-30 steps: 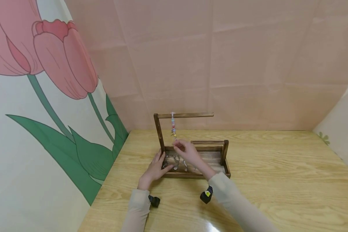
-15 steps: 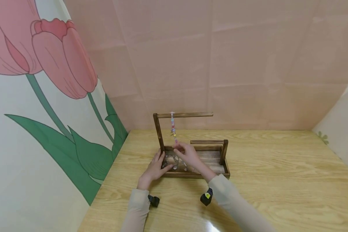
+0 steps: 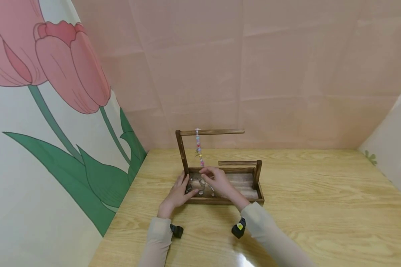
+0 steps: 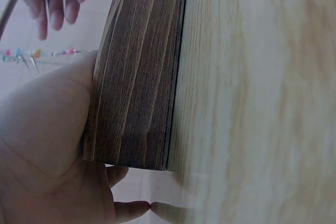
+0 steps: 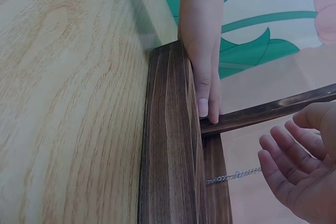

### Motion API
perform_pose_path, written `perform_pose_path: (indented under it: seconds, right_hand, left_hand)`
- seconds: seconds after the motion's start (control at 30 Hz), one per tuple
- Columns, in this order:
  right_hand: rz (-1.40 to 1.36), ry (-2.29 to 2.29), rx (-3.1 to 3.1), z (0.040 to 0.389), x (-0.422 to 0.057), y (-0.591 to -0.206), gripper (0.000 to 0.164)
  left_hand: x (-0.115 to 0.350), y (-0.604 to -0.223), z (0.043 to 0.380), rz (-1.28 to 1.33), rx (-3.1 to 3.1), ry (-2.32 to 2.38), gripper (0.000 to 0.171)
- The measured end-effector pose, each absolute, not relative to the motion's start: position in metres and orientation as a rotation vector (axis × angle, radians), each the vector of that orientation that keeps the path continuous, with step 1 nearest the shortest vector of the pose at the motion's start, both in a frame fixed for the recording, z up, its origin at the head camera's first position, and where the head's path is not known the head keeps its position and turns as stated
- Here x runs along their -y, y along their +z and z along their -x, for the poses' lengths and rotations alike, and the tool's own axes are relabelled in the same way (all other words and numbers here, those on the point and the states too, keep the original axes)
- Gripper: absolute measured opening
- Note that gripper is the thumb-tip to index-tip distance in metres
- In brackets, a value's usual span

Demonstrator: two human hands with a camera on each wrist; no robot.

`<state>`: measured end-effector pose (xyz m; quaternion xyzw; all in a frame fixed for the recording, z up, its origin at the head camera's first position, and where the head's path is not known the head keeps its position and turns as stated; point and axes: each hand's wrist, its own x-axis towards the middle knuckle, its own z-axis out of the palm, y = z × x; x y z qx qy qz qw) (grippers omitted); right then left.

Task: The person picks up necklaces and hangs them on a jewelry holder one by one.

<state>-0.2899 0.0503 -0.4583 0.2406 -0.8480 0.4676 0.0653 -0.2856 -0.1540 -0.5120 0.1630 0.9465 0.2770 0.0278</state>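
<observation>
A colorful beaded bracelet [image 3: 198, 146] with small charms hangs from the upper bar [image 3: 217, 132] of a dark wooden jewelry stand [image 3: 227, 201]. Just below its lower end is my right hand [image 3: 218, 181], fingers loosely bent and apart from the beads. In the right wrist view a silver chain [image 5: 233, 177] shows beside that hand's fingertips. My left hand [image 3: 176, 193] rests on the left end of the stand's tray, thumb reaching over the front corner and fingers along the end wall. Silver chains with round charms [image 3: 201, 192] lie in the tray, partly covered by my hands.
A shorter, lower bar [image 3: 238, 163] stands on the tray's right side. The light wood table [image 3: 320, 193] spreads around the stand. Behind it hangs a pink cloth [image 3: 270, 74], and a tulip-print cloth [image 3: 70, 178] stands at the left.
My right fingers have let go of the bracelet's lower end and dropped slightly, so the bracelet hangs free. My left hand has stayed on the stand.
</observation>
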Motion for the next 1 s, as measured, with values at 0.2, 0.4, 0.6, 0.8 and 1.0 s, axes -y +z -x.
perform_pose_path:
  seconds: [0.2, 0.4, 0.6, 0.8, 1.0]
  right_hand:
    - [-0.709, 1.401, 2.583, 0.29, -0.052, -0.462, 0.019]
    - [-0.68, 1.389, 2.596, 0.29, -0.052, -0.467, 0.017]
    - [-0.689, 1.375, 2.593, 0.291, -0.053, -0.473, 0.018]
    - [-0.683, 1.373, 2.592, 0.291, -0.054, -0.478, 0.016]
    - [-0.72, 1.367, 2.561, 0.292, -0.057, -0.485, 0.017]
  left_hand:
    - [0.154, -0.514, 0.287, -0.504, -2.932, 0.838, 0.081]
    - [0.154, -0.515, 0.286, -0.498, -2.933, 0.839, 0.081]
    - [0.154, -0.515, 0.286, -0.492, -2.935, 0.847, 0.081]
    - [0.154, -0.513, 0.285, -0.478, -2.927, 0.845, 0.081]
    - [0.153, -0.515, 0.286, -0.473, -2.933, 0.832, 0.082]
